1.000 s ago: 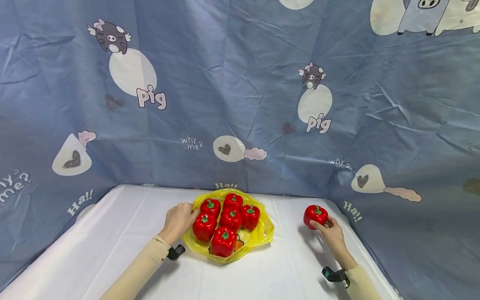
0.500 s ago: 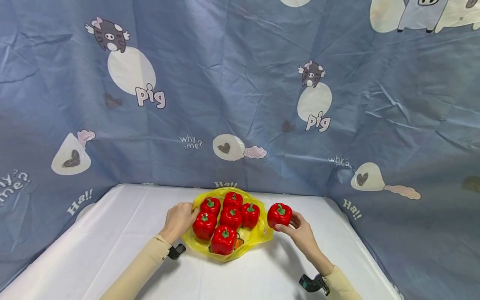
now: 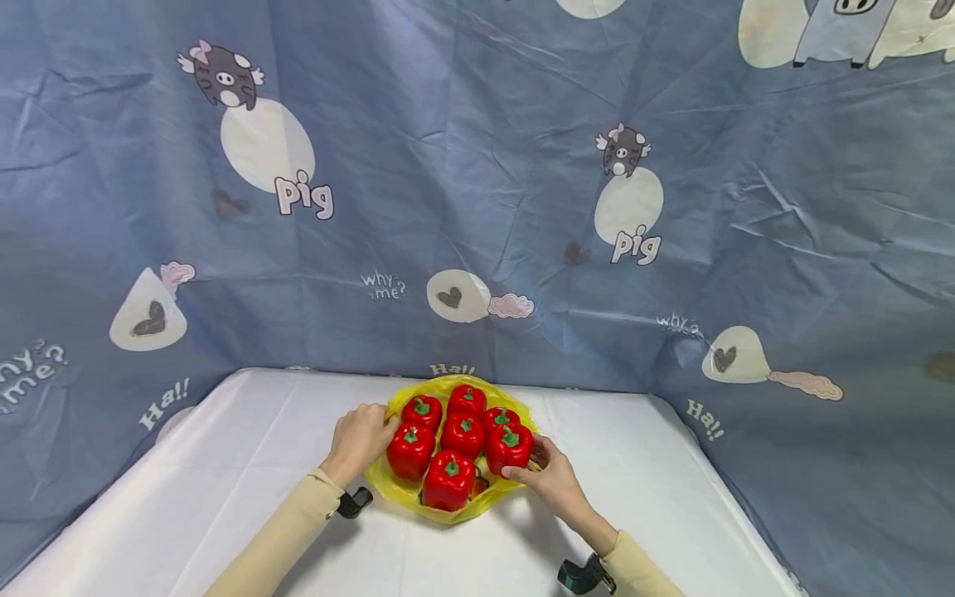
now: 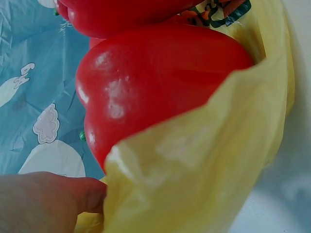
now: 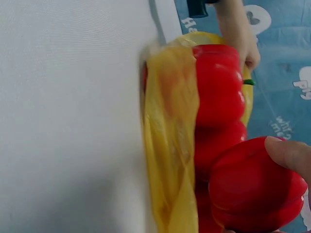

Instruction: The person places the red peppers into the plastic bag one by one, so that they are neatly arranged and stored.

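A yellow plastic bag lies spread on the table with several red bell peppers inside, such as the front pepper. At its left edge my left hand pinches the rim; in the left wrist view the thumb presses the yellow film beside a big red pepper. My right hand grips another red bell pepper by its side, over the right part of the bag. The right wrist view shows the thumb on this held pepper, close to the other peppers.
The white-covered table extends to both sides of the bag. A blue patterned cloth hangs behind it and along the sides. A small orange printed patch shows within the bag near the front pepper.
My right hand has carried its red pepper leftward from the right side of the table to over the bag. My left hand stays at the bag's rim.
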Demonstrator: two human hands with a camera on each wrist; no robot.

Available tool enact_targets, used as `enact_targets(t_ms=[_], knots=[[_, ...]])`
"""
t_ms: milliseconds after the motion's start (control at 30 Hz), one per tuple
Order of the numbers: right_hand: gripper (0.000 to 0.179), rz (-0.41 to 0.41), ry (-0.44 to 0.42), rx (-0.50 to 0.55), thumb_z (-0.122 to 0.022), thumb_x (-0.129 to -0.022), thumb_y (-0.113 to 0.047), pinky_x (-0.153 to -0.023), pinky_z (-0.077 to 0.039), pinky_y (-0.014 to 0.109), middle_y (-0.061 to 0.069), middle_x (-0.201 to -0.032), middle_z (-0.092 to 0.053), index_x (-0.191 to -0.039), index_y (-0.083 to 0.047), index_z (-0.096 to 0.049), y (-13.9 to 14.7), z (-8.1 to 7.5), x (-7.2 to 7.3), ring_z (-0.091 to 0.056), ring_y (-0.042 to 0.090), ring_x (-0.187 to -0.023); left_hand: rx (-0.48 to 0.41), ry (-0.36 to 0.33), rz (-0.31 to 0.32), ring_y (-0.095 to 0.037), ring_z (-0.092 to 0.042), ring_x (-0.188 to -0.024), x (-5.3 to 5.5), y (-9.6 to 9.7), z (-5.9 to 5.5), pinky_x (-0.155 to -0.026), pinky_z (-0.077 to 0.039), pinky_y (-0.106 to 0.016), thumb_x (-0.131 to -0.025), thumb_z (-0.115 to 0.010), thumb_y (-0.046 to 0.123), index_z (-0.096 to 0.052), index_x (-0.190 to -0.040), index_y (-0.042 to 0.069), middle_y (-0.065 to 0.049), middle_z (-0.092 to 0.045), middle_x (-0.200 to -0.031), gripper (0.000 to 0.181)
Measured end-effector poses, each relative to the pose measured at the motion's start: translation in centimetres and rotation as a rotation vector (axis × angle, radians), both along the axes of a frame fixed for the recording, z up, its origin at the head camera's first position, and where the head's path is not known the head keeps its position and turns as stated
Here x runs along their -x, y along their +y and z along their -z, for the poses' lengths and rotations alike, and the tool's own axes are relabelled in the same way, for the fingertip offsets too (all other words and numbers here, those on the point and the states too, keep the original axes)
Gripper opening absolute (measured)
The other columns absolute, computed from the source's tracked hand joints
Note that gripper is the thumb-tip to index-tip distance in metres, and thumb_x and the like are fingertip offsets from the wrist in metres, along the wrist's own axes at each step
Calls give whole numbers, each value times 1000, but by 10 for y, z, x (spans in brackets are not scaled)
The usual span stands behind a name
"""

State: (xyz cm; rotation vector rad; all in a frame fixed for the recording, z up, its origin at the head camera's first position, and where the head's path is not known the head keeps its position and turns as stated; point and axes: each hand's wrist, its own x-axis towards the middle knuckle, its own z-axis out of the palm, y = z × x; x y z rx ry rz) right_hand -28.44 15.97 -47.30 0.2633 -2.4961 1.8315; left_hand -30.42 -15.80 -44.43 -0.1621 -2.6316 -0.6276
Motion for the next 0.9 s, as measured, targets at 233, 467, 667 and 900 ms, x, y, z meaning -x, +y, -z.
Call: enact_targets(t_ms=[233, 467, 667, 900], knots=[[77, -19, 12, -24, -84, -74, -20, -99, -46, 44, 25, -131, -55, -133, 8, -43, -7, 12, -1, -54, 39, -121, 8, -24, 2, -13, -38, -42, 0, 1, -1, -40, -29, -27, -91, -57, 18, -42, -53, 15, 3, -35, -49, 41], [81, -74, -13, 7, -81, -76, -15, -102, -43, 43, 28, -139, -46, -138, 10, -36, -9, 26, -2, -48, 42, -128, 3, -44, 10, -13, -38, -42, 0, 2, -1, -40, -29, -27, -92, -57, 18, -43, -54, 14, 3, -35, -49, 40], [82, -115, -22, -29, -81, -78, -18, -102, -43, 43, 28, -140, -45, -139, 11, -34, -8, 32, -1, -47, 43, -129, 2, -61, 12, -13, -38, -43, 0, 4, 1, -41, -29, -27, -92, -56, 19, -44, -55, 13, 3, -36, -50, 39], [84, -130, -32, -99, -82, -76, -27, -99, -46, 43, 28, -134, -52, -137, 10, -38, -11, 27, 4, -52, 39, -124, 5, -77, -1, -14, -40, -43, 0, 2, 0, -42, -30, -27, -92, -57, 19, -46, -55, 13, 2, -37, -51, 38]])
